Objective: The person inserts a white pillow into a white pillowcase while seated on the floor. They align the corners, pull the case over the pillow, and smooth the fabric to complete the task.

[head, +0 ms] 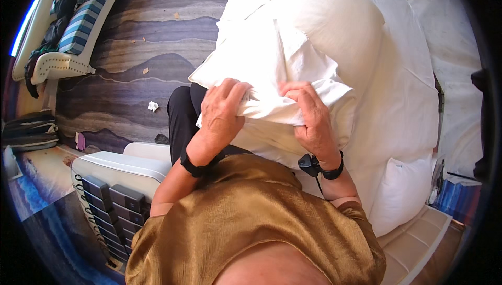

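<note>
A white cloth (270,108), maybe a pillowcase or cover, lies bunched before me over larger white bedding (396,104). My left hand (223,110) grips its near edge on the left, close to a small label bearing writing. On the right, my right hand (311,116) pinches the same edge between thumb and fingers. Folds rise in the cloth between and beyond the two hands. Black bands circle both wrists, and a small black device (309,164) sits at the right one.
A white pillow (404,191) rests at the right. Left of me stand a white padded seat (117,163) and a rack of dark boxes (113,210). Paper scraps (153,106) dot the patterned floor. A cream sofa (59,65) holds a striped cushion (88,14) and dark clothing.
</note>
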Motion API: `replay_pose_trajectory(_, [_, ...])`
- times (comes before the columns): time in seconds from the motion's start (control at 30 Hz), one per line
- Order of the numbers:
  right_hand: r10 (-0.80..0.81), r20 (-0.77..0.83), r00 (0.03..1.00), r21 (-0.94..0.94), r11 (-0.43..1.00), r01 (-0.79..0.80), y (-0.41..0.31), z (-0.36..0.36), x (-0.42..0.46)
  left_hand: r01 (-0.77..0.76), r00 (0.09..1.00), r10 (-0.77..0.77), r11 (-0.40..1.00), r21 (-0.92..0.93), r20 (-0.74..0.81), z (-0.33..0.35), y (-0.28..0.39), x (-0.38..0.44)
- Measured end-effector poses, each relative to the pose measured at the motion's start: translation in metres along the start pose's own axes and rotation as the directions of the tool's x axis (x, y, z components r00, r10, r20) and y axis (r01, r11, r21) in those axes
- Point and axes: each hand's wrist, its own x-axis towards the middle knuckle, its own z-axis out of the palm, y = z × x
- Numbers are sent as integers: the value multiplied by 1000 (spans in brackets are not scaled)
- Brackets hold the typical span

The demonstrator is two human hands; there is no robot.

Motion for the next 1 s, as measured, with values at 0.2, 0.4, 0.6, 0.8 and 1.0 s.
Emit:
replay_pose_trajectory(0.2, [211, 162, 964, 306, 918, -252, -10, 9, 0, 281, 959, -234, 755, -593, 156, -4, -15, -10])
replay_pose_trajectory(0.4, [55, 135, 989, 31, 998, -60, -11, 18, 7, 356, 924, -347, 616, -703, 164, -3, -21, -16])
replay_pose_trajectory(0.6, [-74, 6, 997, -147, 986, 74, -5, 15, 17, 172, 983, -153, 961, -215, 103, -11, -13, -28])
replay_pose_trajectory(0.8, [37, 93, 995, 277, 959, -62, 1, 38, 39, 211, 977, -211, 970, -123, 7, -15, -27, -33])
replay_pose_trajectory(1.0, [-4, 257, 966, 309, 948, -79, 0, 46, 62, 292, 918, -369, 877, -382, -147, -7, -47, -42])
